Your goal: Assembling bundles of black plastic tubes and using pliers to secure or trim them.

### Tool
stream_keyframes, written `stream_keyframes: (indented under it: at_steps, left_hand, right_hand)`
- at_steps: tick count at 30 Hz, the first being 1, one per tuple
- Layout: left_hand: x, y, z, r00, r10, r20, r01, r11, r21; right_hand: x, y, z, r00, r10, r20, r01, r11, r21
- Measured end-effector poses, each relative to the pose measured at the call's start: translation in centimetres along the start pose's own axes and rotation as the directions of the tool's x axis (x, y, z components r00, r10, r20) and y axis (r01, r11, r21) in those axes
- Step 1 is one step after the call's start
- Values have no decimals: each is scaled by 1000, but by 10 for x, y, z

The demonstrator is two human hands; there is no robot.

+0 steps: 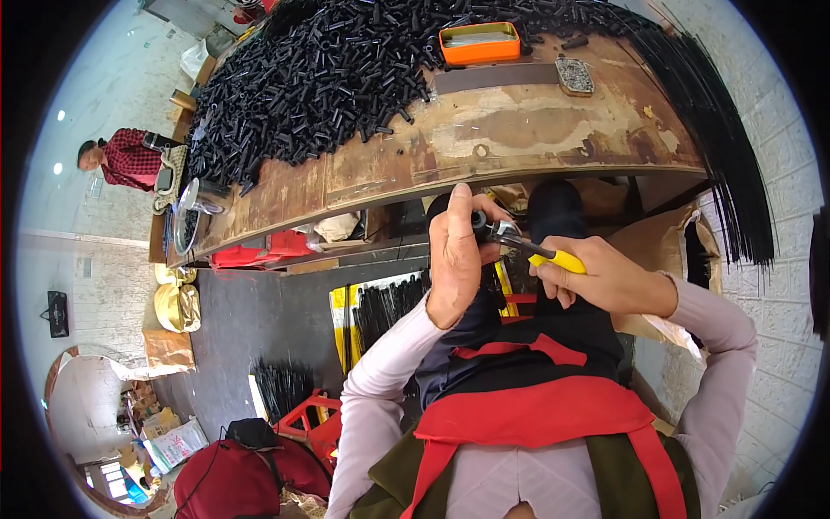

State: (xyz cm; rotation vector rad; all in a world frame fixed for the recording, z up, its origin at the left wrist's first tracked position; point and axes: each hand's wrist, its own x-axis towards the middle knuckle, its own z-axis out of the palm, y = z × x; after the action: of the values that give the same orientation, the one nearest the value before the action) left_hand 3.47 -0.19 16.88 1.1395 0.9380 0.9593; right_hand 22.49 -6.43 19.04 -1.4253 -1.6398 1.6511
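Note:
My right hand (609,275) is closed round the yellow handle of a pair of pliers (566,260). The metal jaws of the pliers meet a short black tubular piece (479,221). Around that piece my left hand (456,255) is closed, its thumb pointing up. Both hands are above my lap, just in front of the workbench edge. My left fingers partly hide the black piece, so what the jaws grip cannot be made out. On the wooden workbench (536,130) lies a large heap of similar black tubular pieces (320,78).
An orange box (481,54) and a small tray of tiny metal bits (575,76) stand on the bench. Long black rods (735,173) hang over its right end. Bundles of black rods (389,307) lie at lower left, near a red crate (311,424). A person (130,160) is far left.

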Motion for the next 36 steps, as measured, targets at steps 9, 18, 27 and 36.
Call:
stream_keyframes:
  at_steps: [9,18,27,36]
  left_hand:
    - [-3,-3,0,999,-22,-48,19,999,-50]
    - [-4,-4,0,994,-71,80,75,996,-38]
    - [-5,-8,7,997,-68,47,70,996,-53]
    - [3,-7,20,999,-52,8,52,998,-20]
  right_hand:
    - [-5,-19,-9,992,56,115,-66,994,84]
    - [-10,-21,-28,867,253,429,-367,906,209]
    - [-8,-12,-34,812,207,547,-440,832,339]
    - [-9,3,-30,935,75,346,-192,929,317]
